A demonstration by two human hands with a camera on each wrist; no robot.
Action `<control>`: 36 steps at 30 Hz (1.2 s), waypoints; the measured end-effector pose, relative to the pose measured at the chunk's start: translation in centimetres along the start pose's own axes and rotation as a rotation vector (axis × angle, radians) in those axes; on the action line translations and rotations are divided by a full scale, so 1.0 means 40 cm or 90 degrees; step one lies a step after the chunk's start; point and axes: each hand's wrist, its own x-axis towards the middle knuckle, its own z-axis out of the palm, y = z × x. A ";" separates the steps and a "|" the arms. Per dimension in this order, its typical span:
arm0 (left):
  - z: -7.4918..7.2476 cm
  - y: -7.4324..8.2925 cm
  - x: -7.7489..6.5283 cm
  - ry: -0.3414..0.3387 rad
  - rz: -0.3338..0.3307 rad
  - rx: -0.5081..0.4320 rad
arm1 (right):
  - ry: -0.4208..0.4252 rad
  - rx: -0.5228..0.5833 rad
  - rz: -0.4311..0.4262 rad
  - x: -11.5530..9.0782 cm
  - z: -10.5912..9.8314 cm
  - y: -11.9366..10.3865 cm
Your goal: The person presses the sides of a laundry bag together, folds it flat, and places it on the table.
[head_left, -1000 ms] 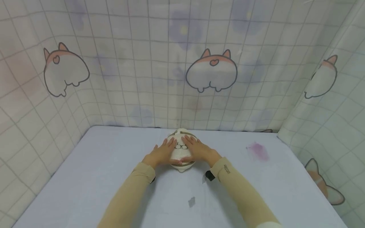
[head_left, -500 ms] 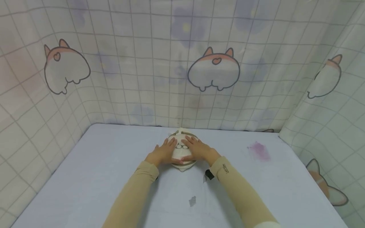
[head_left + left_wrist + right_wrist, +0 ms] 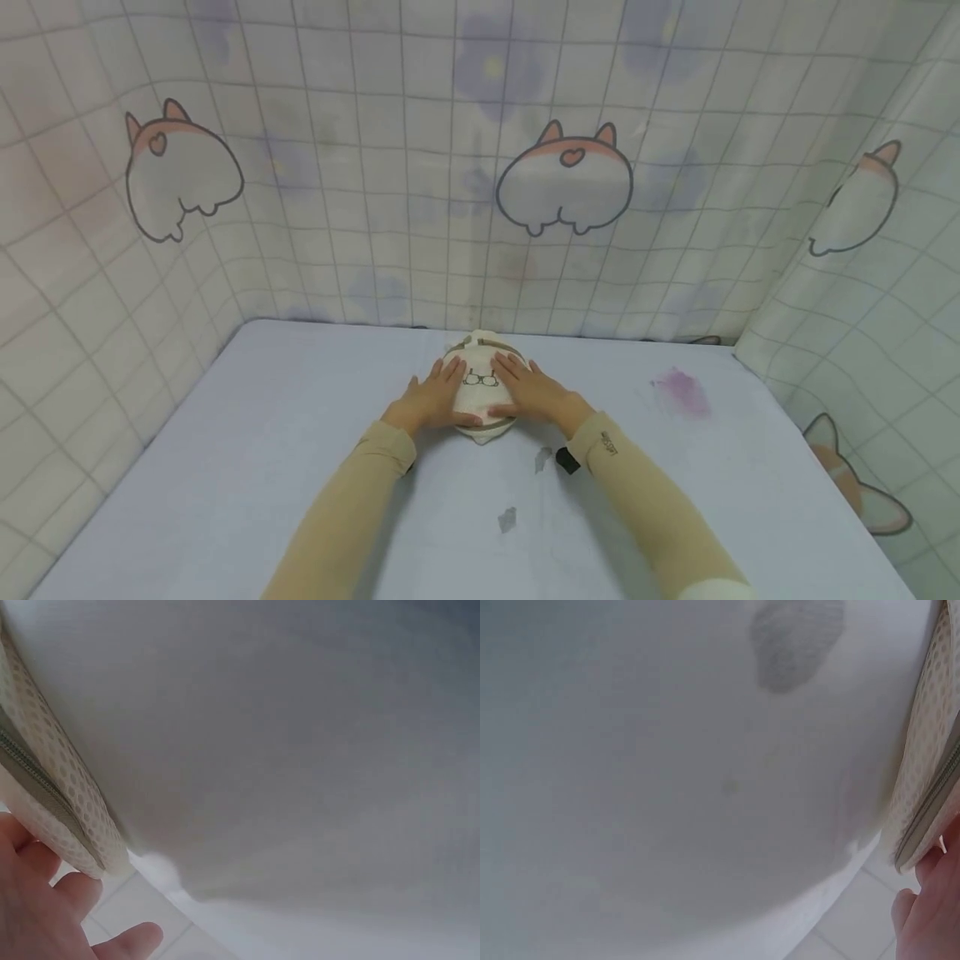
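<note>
A small cream mesh bag (image 3: 477, 402) with a printed pair of glasses lies near the back edge of the table. A zipper on greyish tape runs along its side, seen close up on the mesh bag (image 3: 56, 761) in the left wrist view. My left hand (image 3: 429, 406) rests on its left part with fingers extended. On the opposite side my right hand (image 3: 538, 398) lies over the right part, fingers also extended. The thumbs point toward each other across the near end, slightly apart. In the right wrist view, fingers of my right hand (image 3: 934, 911) touch the zipped edge.
The table has a white cover (image 3: 262, 467) with a pink stain (image 3: 681, 392) at right and a grey mark (image 3: 507, 520) in front. A gridded curtain (image 3: 360, 208) with corgi prints stands behind and along both sides.
My hands have spread slightly apart; the right one has shifted a little to the right, so the gap between the thumbs is wider and more of the bag's top shows.
</note>
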 end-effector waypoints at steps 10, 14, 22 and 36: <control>0.016 0.012 -0.005 0.001 0.001 0.040 | 0.020 -0.001 0.013 -0.019 0.019 0.016; 0.018 0.012 -0.006 -0.005 -0.014 0.037 | 0.012 0.012 0.027 -0.018 0.016 0.005; 0.007 0.032 -0.017 -0.020 -0.027 0.008 | -0.021 0.025 0.059 -0.020 0.015 -0.008; 0.006 0.044 -0.009 -0.020 -0.052 0.045 | -0.028 0.020 0.064 -0.008 0.016 -0.008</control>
